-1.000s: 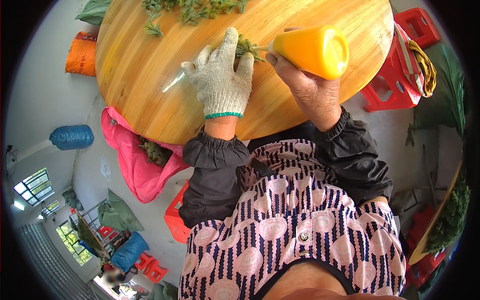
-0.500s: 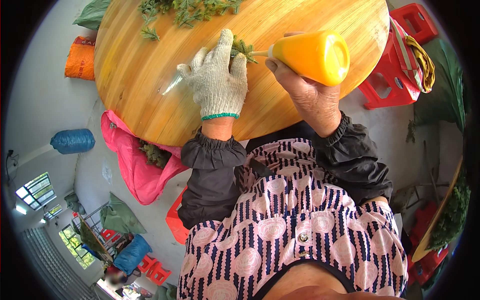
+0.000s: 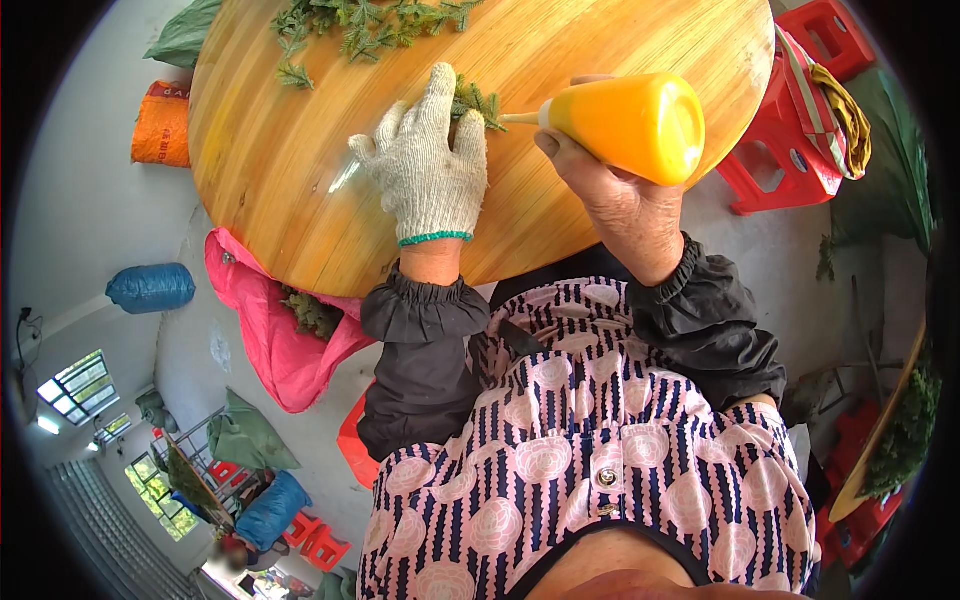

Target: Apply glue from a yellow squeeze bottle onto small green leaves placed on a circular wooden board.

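My left hand [image 3: 430,175], in a cream knitted glove with a green cuff edge, rests over the round wooden table [image 3: 320,215]. Between its forefinger and thumb is a short green conifer sprig [image 3: 478,102], partly covered by the glove. My bare right hand [image 3: 625,195] grips a yellow squeeze bottle [image 3: 640,125], tilted on its side with its base toward the right. The bottle's thin pale nozzle [image 3: 522,118] points left, its tip right beside the sprig's end; whether they touch I cannot tell.
More conifer sprigs [image 3: 370,25] lie at the table's far edge. A pink sack [image 3: 270,325] with greenery hangs by the near left edge. Red stools [image 3: 775,165] stand on the right, one bearing a striped bag. An orange sack [image 3: 160,125] and a blue bundle [image 3: 150,288] are on the left.
The bottle and my right hand have shifted slightly right and nearer to me. My left hand and the sprig have moved a little left, and the nozzle tip stays close to the sprig.
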`<state>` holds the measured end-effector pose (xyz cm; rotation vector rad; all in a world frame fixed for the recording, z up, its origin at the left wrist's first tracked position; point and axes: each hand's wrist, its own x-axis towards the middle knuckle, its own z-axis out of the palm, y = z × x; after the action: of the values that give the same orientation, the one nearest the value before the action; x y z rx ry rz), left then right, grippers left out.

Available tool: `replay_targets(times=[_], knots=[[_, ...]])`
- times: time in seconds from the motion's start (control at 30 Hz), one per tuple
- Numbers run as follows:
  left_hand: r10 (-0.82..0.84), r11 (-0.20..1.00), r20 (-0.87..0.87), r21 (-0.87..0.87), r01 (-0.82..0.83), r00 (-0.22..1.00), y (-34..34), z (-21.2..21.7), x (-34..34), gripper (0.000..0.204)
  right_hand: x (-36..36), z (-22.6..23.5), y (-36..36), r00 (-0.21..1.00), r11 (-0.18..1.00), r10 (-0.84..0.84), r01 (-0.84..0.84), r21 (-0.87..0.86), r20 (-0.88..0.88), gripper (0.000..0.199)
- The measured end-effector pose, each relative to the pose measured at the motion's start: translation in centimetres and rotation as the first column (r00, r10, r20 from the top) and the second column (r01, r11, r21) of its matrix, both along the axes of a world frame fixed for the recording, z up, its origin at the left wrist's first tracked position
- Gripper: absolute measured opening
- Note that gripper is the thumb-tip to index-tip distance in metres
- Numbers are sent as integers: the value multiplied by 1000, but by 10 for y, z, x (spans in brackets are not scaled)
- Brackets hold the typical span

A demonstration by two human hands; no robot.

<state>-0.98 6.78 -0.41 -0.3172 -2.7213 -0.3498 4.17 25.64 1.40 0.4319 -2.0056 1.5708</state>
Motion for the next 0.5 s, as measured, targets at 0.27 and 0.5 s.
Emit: replay_targets(times=[0.27, 0.5], knots=[[26, 1000, 45, 15, -27, 999, 1, 0, 2, 56, 1, -6, -2, 983, 971, -121, 147, 190, -141, 27], [16, 999, 42, 39, -17, 999, 0, 2, 0, 57, 9, 2, 0, 990, 991, -88, 98, -91, 110, 32]])
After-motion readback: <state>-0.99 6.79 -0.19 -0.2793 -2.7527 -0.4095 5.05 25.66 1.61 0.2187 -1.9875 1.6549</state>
